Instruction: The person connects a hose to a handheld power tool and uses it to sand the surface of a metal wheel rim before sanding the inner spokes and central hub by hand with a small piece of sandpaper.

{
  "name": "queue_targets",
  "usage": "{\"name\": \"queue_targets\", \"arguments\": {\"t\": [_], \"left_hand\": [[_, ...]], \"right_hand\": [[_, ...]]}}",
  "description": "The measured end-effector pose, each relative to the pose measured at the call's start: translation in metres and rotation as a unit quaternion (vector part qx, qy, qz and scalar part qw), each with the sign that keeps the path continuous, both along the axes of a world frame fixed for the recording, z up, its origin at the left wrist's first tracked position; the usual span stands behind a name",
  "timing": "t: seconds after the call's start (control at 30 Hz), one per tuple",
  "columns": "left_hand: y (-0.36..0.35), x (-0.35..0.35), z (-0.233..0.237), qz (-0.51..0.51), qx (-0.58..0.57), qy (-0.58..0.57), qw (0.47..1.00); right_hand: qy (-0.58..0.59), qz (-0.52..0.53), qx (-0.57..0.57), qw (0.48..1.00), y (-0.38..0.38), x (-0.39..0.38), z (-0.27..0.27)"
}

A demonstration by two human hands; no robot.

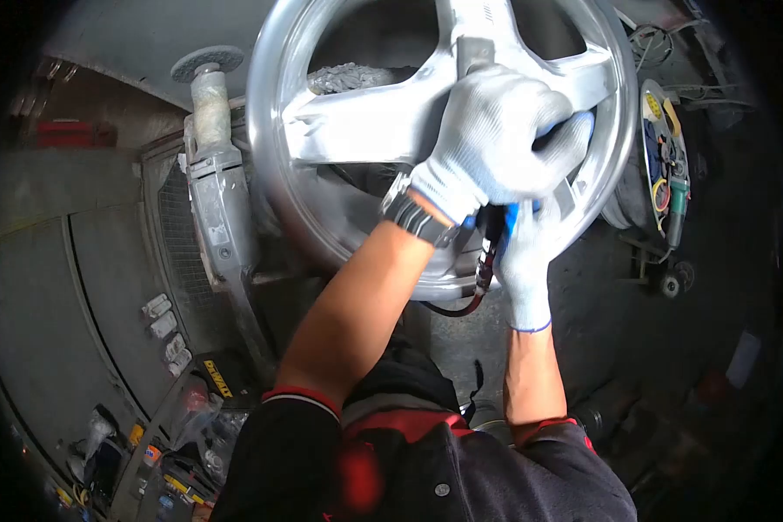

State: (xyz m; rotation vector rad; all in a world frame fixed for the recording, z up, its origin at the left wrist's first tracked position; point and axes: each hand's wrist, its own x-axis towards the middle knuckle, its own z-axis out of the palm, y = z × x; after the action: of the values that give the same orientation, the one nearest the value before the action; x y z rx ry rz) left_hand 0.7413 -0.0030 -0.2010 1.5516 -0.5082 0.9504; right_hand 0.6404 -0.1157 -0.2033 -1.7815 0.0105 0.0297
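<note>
Dark floor (600, 335), one wheel (361, 128); left hand (505, 130) curled, hold unclear; right hand (527, 261) gripping one hosed tool (495, 228).

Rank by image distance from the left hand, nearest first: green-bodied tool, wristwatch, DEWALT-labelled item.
In the head view, from the left hand:
1. Wristwatch: on the left wrist, just below the glove.
2. Green-bodied tool: off to the right, beyond the wheel.
3. DEWALT-labelled item: lower left.
</note>
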Motion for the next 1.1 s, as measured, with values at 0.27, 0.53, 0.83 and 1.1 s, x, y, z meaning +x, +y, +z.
{"name": "queue_targets", "arguments": {"t": [0.27, 0.53, 0.83, 1.1], "left_hand": [[0.034, -0.101, -0.034, -0.048, 0.067, 0.085, 0.993], [0.014, -0.033, -0.019, -0.032, 0.029, 0.001, 0.999], [0.028, -0.071, -0.024, -0.042, 0.035, 0.04, 0.998], [0.021, -0.041, -0.017, -0.036, 0.039, 0.021, 0.998]], "right_hand": [[0.05, 0.046, -0.075, 0.995, -0.007, -0.081, -0.039], [-0.001, 0.008, -0.063, 0.998, 0.002, -0.029, -0.009], [0.007, 0.042, -0.12, 0.992, -0.001, -0.066, -0.022], [0.011, 0.027, -0.057, 0.998, 0.007, -0.033, -0.003]]}}
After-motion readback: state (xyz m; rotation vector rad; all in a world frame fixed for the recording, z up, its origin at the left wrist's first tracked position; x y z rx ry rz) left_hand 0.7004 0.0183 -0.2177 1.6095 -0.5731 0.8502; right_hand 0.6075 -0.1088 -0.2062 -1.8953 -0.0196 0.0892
